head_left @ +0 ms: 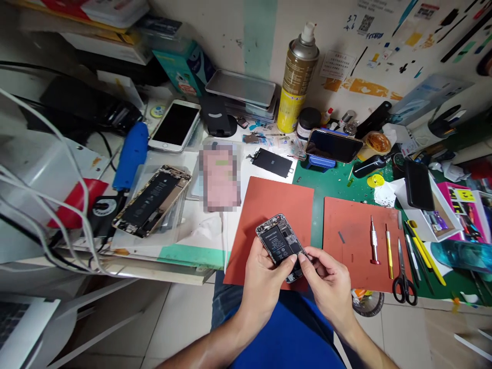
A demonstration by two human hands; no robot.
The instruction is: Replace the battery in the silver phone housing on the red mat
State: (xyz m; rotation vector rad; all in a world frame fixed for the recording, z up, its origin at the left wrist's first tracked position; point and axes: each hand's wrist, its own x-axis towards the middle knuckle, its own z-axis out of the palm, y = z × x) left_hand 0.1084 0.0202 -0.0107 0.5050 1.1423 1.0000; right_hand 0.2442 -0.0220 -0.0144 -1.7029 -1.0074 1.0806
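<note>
An opened smartphone (282,240) is held tilted above the left orange-brown mat (282,197), its battery and circuit board facing up. My left hand (265,269) grips its left and lower side, the thumb lying over the battery's lower end. On the other side my right hand (325,271) pinches the lower right edge, its thumb close to my left thumb. Whether a small part sits between the thumbs, I cannot tell. Right of the hands, a second orange-brown mat (361,225) carries a screwdriver (373,241), a thin yellow-handled tool (389,251) and scissors (403,277).
Another opened phone (151,200) lies at left, near a white phone (175,125) and a blue-handled tool (131,154). Behind the mats stand a yellow spray can (298,79) and a propped dark phone (333,145). White cables (71,189) hang at the left edge.
</note>
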